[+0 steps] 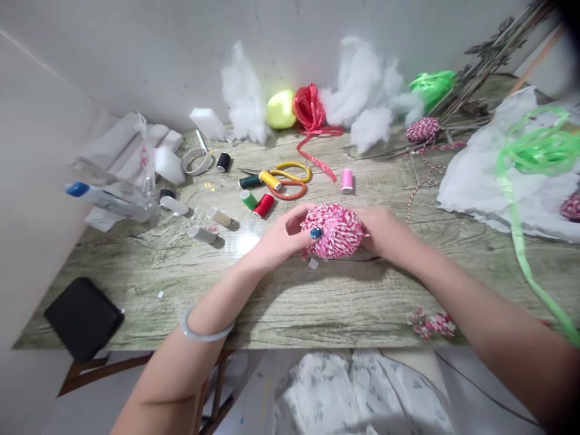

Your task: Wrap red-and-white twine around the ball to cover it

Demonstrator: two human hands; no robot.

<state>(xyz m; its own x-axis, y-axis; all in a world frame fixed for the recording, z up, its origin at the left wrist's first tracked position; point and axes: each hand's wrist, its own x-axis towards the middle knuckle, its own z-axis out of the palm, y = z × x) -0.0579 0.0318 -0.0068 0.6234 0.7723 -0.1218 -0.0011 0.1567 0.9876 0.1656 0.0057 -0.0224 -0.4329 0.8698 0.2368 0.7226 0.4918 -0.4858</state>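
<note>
A ball of red-and-white twine rests at the middle of the wooden table, held between both hands. My left hand grips its left side, thumb with a dark blue nail pressed on the front. My right hand cups its right side, fingers curled behind it. A small white scrap lies on the table just below the ball.
Several thread spools, yellow-and-orange scissors, a pink spool and a tape ring lie behind. White stuffing, red ribbon, a second twine ball, green ribbon and a black pad surround.
</note>
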